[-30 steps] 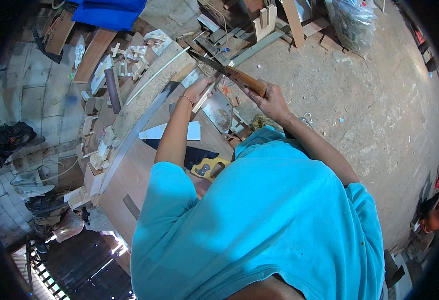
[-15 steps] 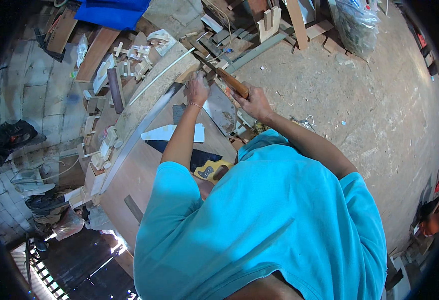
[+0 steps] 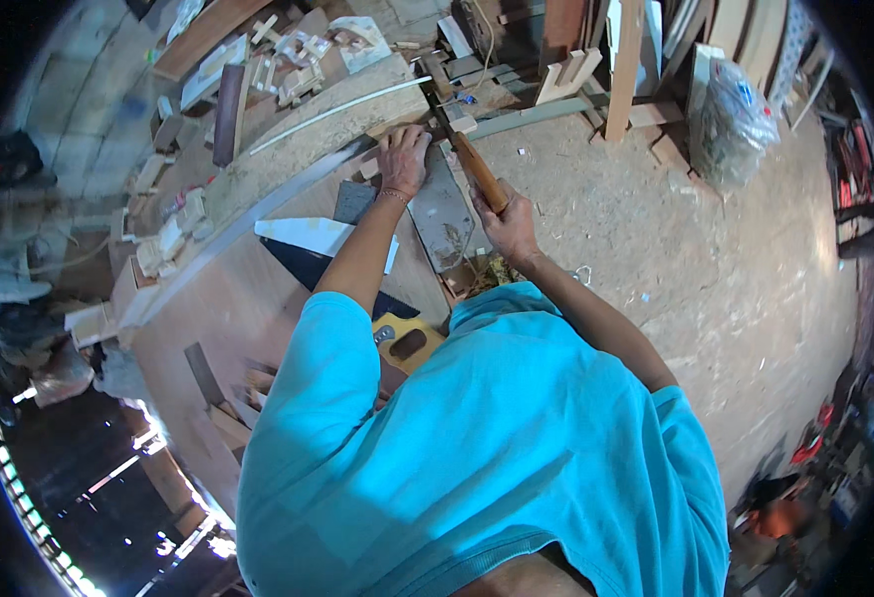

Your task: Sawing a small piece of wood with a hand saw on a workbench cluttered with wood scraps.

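Note:
My right hand [image 3: 510, 227] is closed round the handle of a long wooden-handled tool [image 3: 481, 171]. Its narrow dark blade points away from me, past the far end of the workbench [image 3: 228, 318]; what kind of blade it is cannot be made out. Just left of the blade, my left hand [image 3: 404, 164] has its fingers bent over a tan piece of wood [image 3: 393, 127] at the bench's far end. Under my left forearm lies a handsaw [image 3: 409, 343] with a yellow handle and dark blade, partly covered by a white tapered board [image 3: 303, 234].
Small cut wood pieces [image 3: 298, 75] crowd the pale plank [image 3: 327, 119] along the bench's left side. Boards [image 3: 624, 70] lean at the far side, beside a clear plastic bag [image 3: 738, 124]. Concrete floor [image 3: 646, 239] stretches to the right.
The whole view has shifted, so the bench and floor appear turned. The tool in my right hand now slants more steeply away from me. Both hands stay near the bench's far end.

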Demonstrator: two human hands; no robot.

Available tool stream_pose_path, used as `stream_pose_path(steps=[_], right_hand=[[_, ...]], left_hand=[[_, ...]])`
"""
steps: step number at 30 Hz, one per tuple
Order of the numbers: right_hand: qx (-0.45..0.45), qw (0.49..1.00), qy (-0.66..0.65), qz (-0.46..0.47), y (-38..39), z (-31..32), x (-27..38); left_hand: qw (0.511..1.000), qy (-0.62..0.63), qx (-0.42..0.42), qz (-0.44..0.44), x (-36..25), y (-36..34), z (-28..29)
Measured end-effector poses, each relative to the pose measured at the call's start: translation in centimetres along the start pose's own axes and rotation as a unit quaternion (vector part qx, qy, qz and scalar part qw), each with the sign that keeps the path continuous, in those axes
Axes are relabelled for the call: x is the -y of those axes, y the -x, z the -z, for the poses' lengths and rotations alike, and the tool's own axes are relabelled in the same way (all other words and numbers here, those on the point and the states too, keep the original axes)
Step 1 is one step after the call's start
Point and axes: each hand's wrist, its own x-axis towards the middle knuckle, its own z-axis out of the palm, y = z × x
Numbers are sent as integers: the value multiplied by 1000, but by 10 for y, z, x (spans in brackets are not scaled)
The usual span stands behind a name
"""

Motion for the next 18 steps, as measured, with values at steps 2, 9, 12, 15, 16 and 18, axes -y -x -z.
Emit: stream_pose_path(steps=[2,9,12,15,16,18], right_hand=[[1,1000,-27,-4,-1,-1,2],[7,1000,7,-17,-11,-13,23],[3,1000,4,-4,-15,-12,20],[4,1000,11,7,-18,-11,25],[9,1000,12,11,-18,-10,30],[23,999,27,-11,-23,-11,42]], left_hand=[[999,-13,-34,-16,2,2,-5],[998,-1,-55,20,14,-3,-19],[993,43,-91,54,14,-5,-28],[993,-34,-93,59,17,-4,-38],[993,-34,-94,60,19,-4,-39],[995,-17,-92,18,23,-1,-40]])
